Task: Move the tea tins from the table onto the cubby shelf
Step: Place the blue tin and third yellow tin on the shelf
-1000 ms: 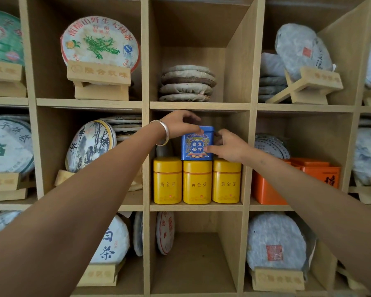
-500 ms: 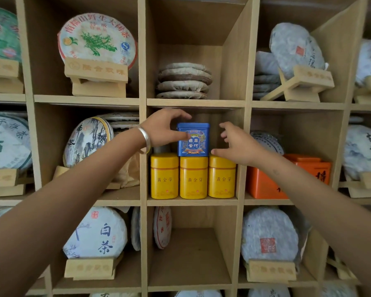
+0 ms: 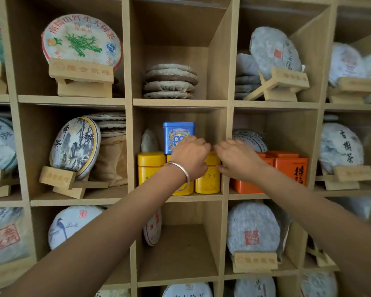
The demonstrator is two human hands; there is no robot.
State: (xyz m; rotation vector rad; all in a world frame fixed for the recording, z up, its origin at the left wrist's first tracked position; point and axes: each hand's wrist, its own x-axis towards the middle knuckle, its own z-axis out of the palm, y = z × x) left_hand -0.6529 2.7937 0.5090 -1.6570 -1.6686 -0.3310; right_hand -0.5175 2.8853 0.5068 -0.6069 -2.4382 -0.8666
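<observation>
The wooden cubby shelf (image 3: 180, 102) fills the view, and its middle cubby holds four tea tins: three yellow tins (image 3: 150, 166) in a row on the board and one blue tin (image 3: 178, 133) standing on top of them. They look stiff, light and smooth-sided, likely slippery, so best gripped across opposite flat sides. The left hand (image 3: 190, 160) and right hand (image 3: 237, 160) are loosely curled before the yellow row, holding nothing I can see.

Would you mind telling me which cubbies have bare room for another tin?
The cubby below the yellow tins has open floor, only a tea cake at its left wall. The yellow tins' row is full; beside the blue tin, only narrow gaps.
</observation>
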